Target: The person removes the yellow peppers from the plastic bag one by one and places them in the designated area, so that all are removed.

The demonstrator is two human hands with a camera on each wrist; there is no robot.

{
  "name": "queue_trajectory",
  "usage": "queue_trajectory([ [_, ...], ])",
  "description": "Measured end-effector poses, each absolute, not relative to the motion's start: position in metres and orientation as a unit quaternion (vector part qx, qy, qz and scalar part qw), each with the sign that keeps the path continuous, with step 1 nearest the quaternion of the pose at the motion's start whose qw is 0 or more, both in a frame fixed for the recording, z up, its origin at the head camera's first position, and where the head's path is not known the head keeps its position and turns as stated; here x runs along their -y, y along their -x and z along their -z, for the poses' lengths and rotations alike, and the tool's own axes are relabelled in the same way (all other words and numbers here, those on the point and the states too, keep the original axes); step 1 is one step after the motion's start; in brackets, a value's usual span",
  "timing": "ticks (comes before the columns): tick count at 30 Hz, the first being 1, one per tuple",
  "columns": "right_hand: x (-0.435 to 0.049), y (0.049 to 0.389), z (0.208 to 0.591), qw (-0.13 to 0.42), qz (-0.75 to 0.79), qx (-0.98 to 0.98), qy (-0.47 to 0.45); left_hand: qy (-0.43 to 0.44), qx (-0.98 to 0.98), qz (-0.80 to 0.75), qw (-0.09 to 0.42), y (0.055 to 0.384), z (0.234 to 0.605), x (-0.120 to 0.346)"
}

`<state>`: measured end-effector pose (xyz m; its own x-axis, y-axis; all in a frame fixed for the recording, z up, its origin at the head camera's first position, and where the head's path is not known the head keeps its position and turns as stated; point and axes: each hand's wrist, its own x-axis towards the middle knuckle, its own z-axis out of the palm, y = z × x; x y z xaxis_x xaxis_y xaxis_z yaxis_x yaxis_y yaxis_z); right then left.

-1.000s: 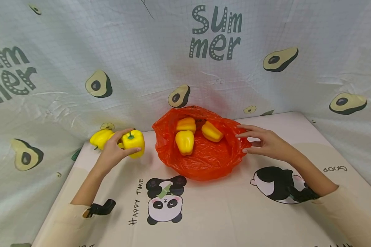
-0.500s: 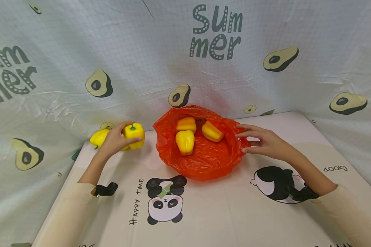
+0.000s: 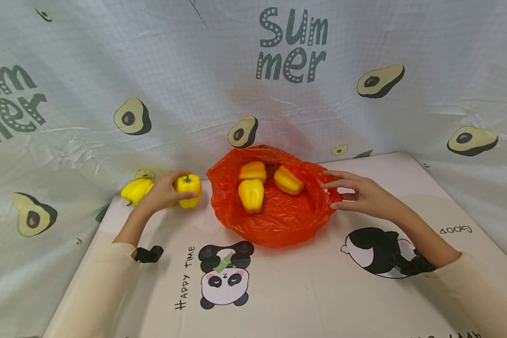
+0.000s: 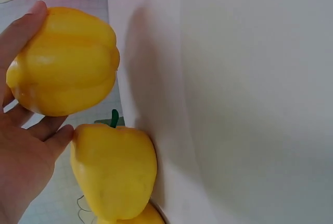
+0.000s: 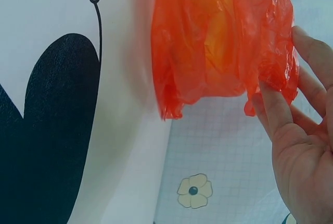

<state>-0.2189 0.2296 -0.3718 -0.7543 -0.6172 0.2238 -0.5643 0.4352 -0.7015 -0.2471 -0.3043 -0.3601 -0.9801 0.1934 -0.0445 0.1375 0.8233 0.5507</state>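
Note:
My left hand (image 3: 160,191) grips a yellow bell pepper (image 3: 189,190) with a green stem, to the left of a red plastic bag (image 3: 279,232). In the left wrist view this bell pepper (image 4: 67,62) is off the table, thumb and fingers around it. Close below it is another yellow pepper (image 4: 114,172), near the fingertips. My right hand (image 3: 365,195) holds the bag's right rim; in the right wrist view its fingers are on both sides of the crumpled plastic (image 5: 276,52). Inside the wide-mouthed bag lie a front pepper (image 3: 251,195), a back pepper (image 3: 252,172) and a right pepper (image 3: 288,180).
A yellow pepper (image 3: 136,191) lies at the table's back left corner, partly behind my left hand. The table cover (image 3: 287,291) has printed pandas. Directly behind the bag hangs a pale curtain (image 3: 186,84) with avocado prints.
The left hand has raised the gripped bell pepper and carried it a little to the right, nearer the bag. The right hand stays at the bag's rim, and the peppers inside have not moved.

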Motion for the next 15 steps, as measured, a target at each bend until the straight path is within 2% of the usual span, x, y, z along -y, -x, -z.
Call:
queue_trajectory([
  [15, -0.224, 0.22, 0.373, 0.043, 0.402, -0.844, 0.352, -0.094, -0.96, -0.257, 0.057, 0.242, 0.349, 0.299],
])
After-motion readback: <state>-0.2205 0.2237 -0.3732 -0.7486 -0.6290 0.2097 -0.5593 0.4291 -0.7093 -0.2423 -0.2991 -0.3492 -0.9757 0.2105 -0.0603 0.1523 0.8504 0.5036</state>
